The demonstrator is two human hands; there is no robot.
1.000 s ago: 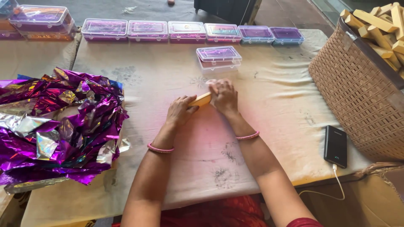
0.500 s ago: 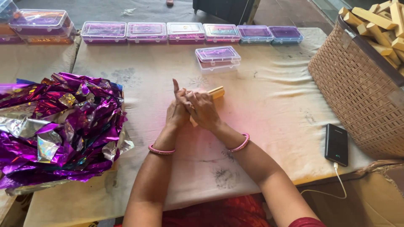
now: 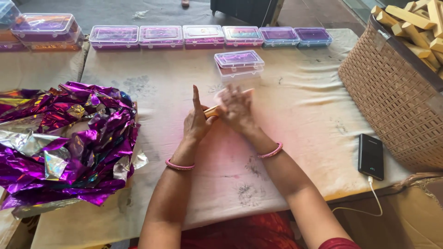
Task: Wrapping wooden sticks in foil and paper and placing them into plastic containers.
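Observation:
Over the middle of the cloth-covered table (image 3: 300, 106), my left hand (image 3: 196, 122) stands on edge with its forefinger pointing up. A small tan wooden stick (image 3: 212, 111) shows between its thumb and my right hand. My right hand (image 3: 236, 108) is blurred by motion, with its fingers spread over the stick's far end. Both hands touch the stick. A clear plastic box (image 3: 239, 63) with a purple insert sits just beyond my hands.
A heap of crumpled purple and silver foil (image 3: 64, 143) lies at the left. A row of clear lidded boxes (image 3: 203, 36) lines the far edge. A woven basket (image 3: 392, 97) full of wooden sticks stands at the right, with a black power bank (image 3: 370, 156) beside it.
My hands have rubbed across the stick: the right hand has slid forward and to the right and is blurred. The left forefinger stays raised. The stick is now mostly covered.

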